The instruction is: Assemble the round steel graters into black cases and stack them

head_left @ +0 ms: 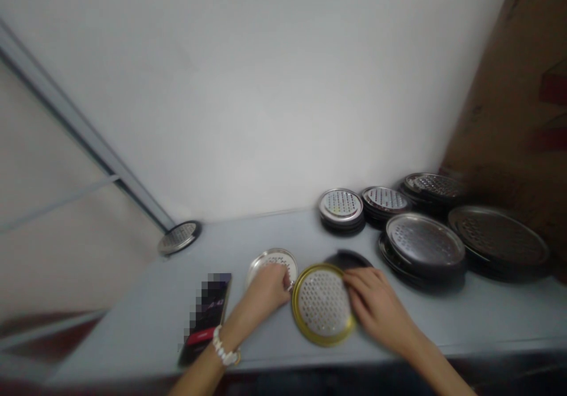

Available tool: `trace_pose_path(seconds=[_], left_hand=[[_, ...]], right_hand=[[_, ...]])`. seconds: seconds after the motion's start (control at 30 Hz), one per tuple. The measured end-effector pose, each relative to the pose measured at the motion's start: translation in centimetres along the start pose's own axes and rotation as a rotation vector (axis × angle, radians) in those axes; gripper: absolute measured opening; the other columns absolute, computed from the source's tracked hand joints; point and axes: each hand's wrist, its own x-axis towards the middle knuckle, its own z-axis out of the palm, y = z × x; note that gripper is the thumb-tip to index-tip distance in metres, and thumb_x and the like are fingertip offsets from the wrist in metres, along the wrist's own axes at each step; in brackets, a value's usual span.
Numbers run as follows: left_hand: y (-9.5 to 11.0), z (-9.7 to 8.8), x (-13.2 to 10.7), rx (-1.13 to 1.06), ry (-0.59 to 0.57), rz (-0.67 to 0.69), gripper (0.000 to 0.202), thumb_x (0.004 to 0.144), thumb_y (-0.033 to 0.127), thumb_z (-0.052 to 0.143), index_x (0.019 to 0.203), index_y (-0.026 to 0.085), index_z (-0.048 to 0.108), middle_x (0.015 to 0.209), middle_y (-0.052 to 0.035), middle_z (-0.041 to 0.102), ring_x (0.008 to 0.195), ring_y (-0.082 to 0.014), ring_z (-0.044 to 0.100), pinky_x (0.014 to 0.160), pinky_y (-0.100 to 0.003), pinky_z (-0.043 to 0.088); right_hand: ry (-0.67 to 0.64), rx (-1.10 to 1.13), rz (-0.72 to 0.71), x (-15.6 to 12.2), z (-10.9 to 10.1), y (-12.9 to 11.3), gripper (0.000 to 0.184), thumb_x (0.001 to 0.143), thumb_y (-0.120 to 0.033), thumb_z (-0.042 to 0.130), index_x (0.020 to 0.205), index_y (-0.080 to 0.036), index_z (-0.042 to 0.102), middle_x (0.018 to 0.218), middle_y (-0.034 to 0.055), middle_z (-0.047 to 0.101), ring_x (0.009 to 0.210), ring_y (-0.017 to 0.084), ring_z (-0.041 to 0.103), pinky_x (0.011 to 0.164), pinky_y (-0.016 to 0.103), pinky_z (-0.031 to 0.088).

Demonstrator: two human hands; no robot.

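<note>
My right hand (pixel 374 301) grips the right edge of a round perforated metal disc (pixel 323 301) with a yellow-gold rim, near the front of the table. My left hand (pixel 271 287), closed with its fingers curled, is just left of that rim. A tiny shiny bit shows by its fingertips, too small to name. Beneath and behind the left hand lies a silver perforated disc (pixel 277 257), partly covered by it. A black round piece (pixel 352 259) sticks out behind the gold-rimmed disc, mostly hidden.
Stacks of perforated discs, among them a small stack (pixel 341 204) and a larger one (pixel 425 242), stand at the right. A lone disc (pixel 179 238) rests at the far left against the wall. A phone (pixel 210 307) lies left of my left hand on the grey table (pixel 146 307).
</note>
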Motion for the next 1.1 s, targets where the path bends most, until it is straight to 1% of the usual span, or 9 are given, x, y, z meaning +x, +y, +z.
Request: trace_pose_path(seconds=[0.17,0.33,0.5,0.6,0.67,0.8,0.9,1.0,1.1], left_hand=[[0.7,0.0,-0.5,0.067,-0.015,0.006,0.023,0.083,0.005,0.058,0.094,0.012,0.076,0.101,-0.0164,0.077,0.099,-0.0299,0.071,0.085,-0.036,0.048],[0.8,0.5,-1.0,0.111,-0.027,0.009,0.028,0.09,0.004,0.05,0.102,0.011,0.073,0.106,-0.02,0.075,0.102,-0.033,0.071,0.087,-0.041,0.05],[0.6,0.6,-1.0,0.112,-0.003,0.007,0.03,0.089,0.002,0.049,0.107,0.012,0.071,0.106,-0.0191,0.075,0.103,-0.0334,0.071,0.086,-0.041,0.051],[0.4,0.3,-0.9,0.082,0.024,-0.002,0.031,0.089,0.002,0.052,0.113,0.013,0.068,0.107,-0.0162,0.074,0.102,-0.0312,0.07,0.086,-0.039,0.051],[0.2,-0.1,-1.0,0.056,0.044,-0.005,0.03,0.092,0.005,0.052,0.117,0.014,0.066,0.112,-0.0145,0.072,0.104,-0.0287,0.069,0.088,-0.036,0.051],[-0.9,-0.6,-2.2,0.013,0.044,-0.004,0.025,0.099,0.01,0.048,0.105,0.016,0.072,0.118,-0.0125,0.068,0.104,-0.0229,0.069,0.093,-0.031,0.05],[-2.1,0.0,-3.6,-0.016,0.032,-0.021,0.03,0.099,0.008,0.045,0.103,0.016,0.074,0.117,-0.0128,0.067,0.101,-0.0227,0.07,0.093,-0.032,0.051],[-3.0,1.1,-4.8,-0.075,0.064,0.002,0.033,0.095,0.003,0.045,0.104,0.015,0.074,0.114,-0.0124,0.066,0.101,-0.0234,0.07,0.094,-0.034,0.051],[-3.3,2.3,-5.1,-0.112,0.11,0.056,0.026,0.093,0.006,0.051,0.1,0.015,0.074,0.11,-0.0117,0.067,0.102,-0.0246,0.069,0.096,-0.035,0.051]], right_hand=[[-0.002,0.003,-0.001,-0.1,0.1,0.1,0.028,0.1,-0.016,0.044,0.12,-0.018,0.063,0.118,0.0116,0.071,0.11,0.027,0.063,0.099,0.05,0.046],[0.004,-0.004,-0.008,-0.1,0.2,0.2,0.027,0.1,-0.016,0.045,0.119,-0.019,0.063,0.117,0.0107,0.071,0.109,0.027,0.064,0.098,0.05,0.047],[0.011,-0.002,-0.012,-0.1,0.1,0.1,0.027,0.1,-0.016,0.045,0.119,-0.02,0.063,0.117,0.0109,0.071,0.109,0.027,0.064,0.098,0.049,0.047],[0.014,0.0,-0.014,-0.1,0.1,0.1,0.027,0.1,-0.017,0.045,0.12,-0.019,0.063,0.117,0.0112,0.071,0.108,0.026,0.065,0.097,0.049,0.048],[0.008,0.0,-0.011,-0.1,0.1,0.1,0.027,0.101,-0.017,0.044,0.12,-0.019,0.063,0.117,0.0114,0.071,0.108,0.026,0.064,0.097,0.049,0.048],[-0.005,-0.002,0.001,-0.1,0.1,0.1,0.027,0.101,-0.017,0.044,0.12,-0.018,0.063,0.118,0.0114,0.071,0.11,0.027,0.064,0.098,0.05,0.047],[-0.014,-0.006,0.008,0.0,0.0,0.0,0.028,0.101,-0.017,0.043,0.12,-0.018,0.063,0.118,0.0117,0.071,0.11,0.027,0.063,0.098,0.05,0.047],[-0.013,-0.01,0.009,0.0,0.0,-0.1,0.027,0.101,-0.017,0.042,0.119,-0.018,0.063,0.119,0.0115,0.071,0.11,0.027,0.064,0.098,0.049,0.047],[-0.005,-0.011,0.01,0.0,-0.1,-0.2,0.027,0.102,-0.017,0.042,0.118,-0.019,0.063,0.119,0.0111,0.071,0.109,0.027,0.064,0.098,0.049,0.047]])
